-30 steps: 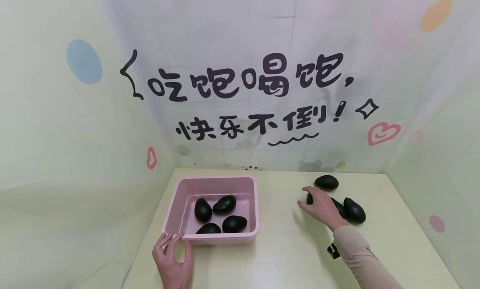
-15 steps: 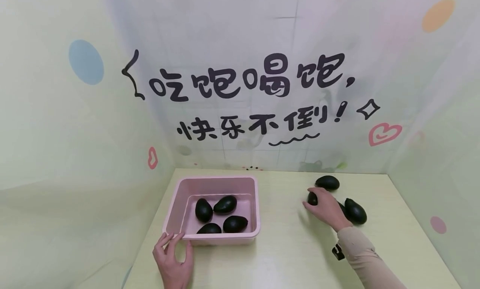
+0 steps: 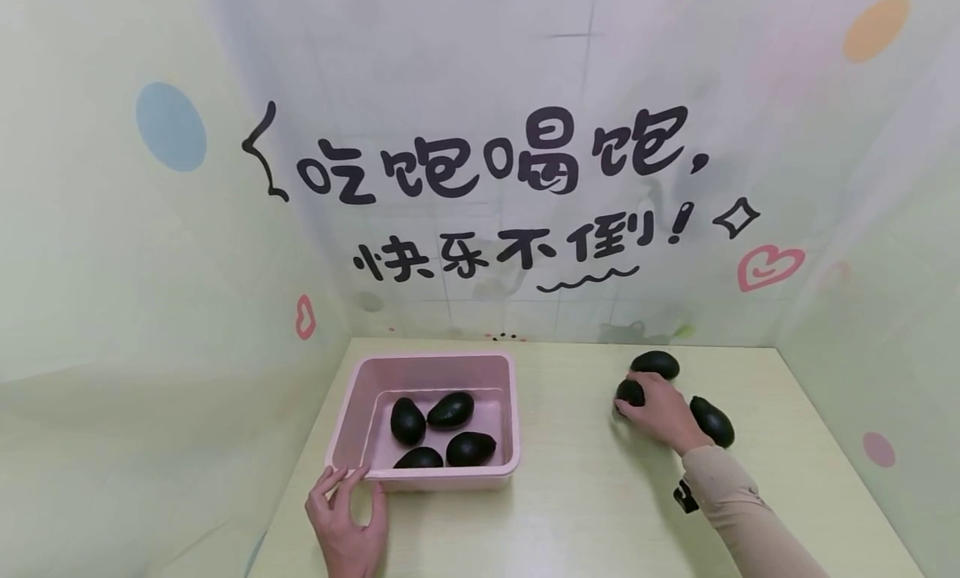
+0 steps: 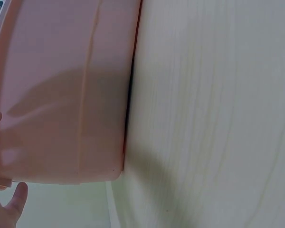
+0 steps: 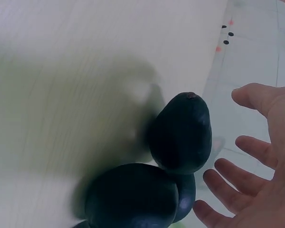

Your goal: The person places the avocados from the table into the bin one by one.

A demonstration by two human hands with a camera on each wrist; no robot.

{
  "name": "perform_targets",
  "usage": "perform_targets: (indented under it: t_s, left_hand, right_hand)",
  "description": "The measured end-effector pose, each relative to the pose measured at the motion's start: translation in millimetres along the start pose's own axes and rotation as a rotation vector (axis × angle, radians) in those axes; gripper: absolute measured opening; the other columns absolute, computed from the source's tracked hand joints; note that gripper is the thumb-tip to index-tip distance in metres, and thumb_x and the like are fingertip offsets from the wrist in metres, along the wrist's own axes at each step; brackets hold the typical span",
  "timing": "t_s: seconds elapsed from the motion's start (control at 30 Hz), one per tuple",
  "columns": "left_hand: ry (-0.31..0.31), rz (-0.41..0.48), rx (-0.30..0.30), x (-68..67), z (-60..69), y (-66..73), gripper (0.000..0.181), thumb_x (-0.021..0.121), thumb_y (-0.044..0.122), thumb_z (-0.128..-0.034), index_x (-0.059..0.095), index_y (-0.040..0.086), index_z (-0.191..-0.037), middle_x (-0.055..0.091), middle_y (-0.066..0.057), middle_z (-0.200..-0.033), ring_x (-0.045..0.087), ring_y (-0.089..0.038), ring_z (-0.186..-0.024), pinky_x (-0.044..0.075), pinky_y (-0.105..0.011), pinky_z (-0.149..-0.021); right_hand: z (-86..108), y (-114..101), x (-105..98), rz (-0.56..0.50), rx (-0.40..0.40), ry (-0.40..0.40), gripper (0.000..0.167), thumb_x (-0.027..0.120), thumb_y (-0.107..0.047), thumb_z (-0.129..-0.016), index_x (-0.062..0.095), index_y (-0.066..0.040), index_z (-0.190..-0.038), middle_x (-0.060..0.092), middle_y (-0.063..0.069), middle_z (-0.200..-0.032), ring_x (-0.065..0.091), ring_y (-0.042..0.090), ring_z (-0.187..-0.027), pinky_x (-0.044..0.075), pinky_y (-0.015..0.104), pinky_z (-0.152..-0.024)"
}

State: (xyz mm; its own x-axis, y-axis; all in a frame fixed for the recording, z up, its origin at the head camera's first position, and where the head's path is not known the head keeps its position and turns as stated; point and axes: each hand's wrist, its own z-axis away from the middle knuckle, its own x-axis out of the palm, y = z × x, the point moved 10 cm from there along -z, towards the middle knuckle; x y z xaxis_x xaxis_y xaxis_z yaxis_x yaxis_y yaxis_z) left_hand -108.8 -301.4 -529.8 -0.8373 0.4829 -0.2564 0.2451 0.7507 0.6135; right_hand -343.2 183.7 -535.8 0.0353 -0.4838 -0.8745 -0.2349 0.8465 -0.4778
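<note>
My left hand (image 3: pixel 348 524) holds the near left corner of a pink plastic basin (image 3: pixel 438 478), fingertips at its rim and thumb against the front wall. In the left wrist view the thumb tip shows by the basin wall (image 4: pixel 47 118). Several dark avocados, among them one (image 3: pixel 450 409) at the back, lie in the basin. My right hand (image 3: pixel 663 415) is over an avocado (image 3: pixel 630 393) on the right of the table. In the right wrist view its fingers are spread beside that avocado (image 5: pixel 183 133), with a gap showing. Another avocado (image 5: pixel 133 197) lies against it.
One avocado (image 3: pixel 656 364) lies behind the right hand and another (image 3: pixel 712 421) to its right. The pale wooden table (image 3: pixel 570 478) is enclosed by printed cloth walls (image 3: pixel 480 77) at the back and both sides.
The right hand has shifted a little to the right, with its thumb and fingers coming down about the left avocado. The left hand and basin have stayed put.
</note>
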Motion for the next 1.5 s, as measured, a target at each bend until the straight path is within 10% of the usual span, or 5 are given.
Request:
perform_targets:
  t_s: [1.0,1.5]
  left_hand:
    - [-0.053,-0.024,-0.059,1.2,3.0,-0.7,0.033,0.078,-0.002,-0.0778,0.075,-0.002,-0.111,0.051,-0.036,-0.124,0.041,-0.024,-0.142,0.029,-0.004,-0.114]
    - [-0.037,0.0,-0.036,0.4,-0.7,-0.6,0.035,0.078,-0.003,-0.0749,0.076,-0.002,-0.109,0.051,-0.035,-0.122,0.034,-0.005,-0.142,0.03,-0.007,-0.115]
  right_hand:
    - [-5.1,28.8,20.3,0.037,0.117,-0.179,0.09,0.073,-0.044,-0.097,0.033,0.005,-0.161,0.041,0.045,-0.154,0.051,0.062,-0.134,0.048,0.075,-0.102]
    - [-8.8,30.3,30.3,0.082,0.114,-0.176,0.1,0.075,-0.054,-0.093,0.032,0.001,-0.163,0.045,0.04,-0.156,0.05,0.064,-0.136,0.032,0.087,-0.108]
